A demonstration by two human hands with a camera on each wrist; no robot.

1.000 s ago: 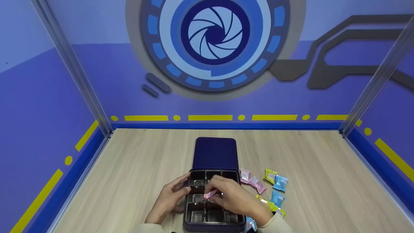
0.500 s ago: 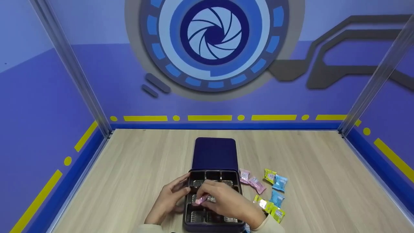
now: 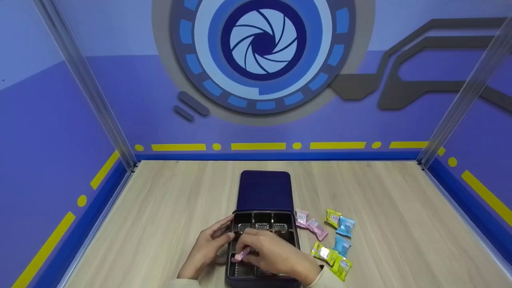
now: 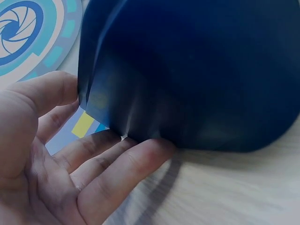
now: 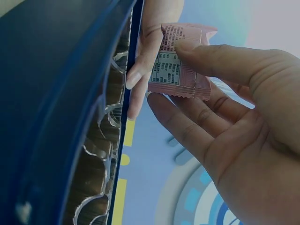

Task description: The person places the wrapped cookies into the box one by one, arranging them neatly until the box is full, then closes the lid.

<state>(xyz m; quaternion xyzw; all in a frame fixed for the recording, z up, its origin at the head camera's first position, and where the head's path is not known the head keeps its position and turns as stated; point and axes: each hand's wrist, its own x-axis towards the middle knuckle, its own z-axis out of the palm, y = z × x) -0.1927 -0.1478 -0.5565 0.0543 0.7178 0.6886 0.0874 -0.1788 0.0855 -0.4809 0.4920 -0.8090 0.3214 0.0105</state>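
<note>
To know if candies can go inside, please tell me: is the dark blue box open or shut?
The box is open: the head view shows its compartments from above, and the lid lies beyond its far edge.

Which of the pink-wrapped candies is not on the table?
The pink-wrapped candy held by the right hand, over the box; the other two lie on the table.

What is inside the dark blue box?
Inside the box is a divided tray; no candy shows in its back row. The right hand, holding a pink candy above it, hides parts of the other rows from view.
</note>
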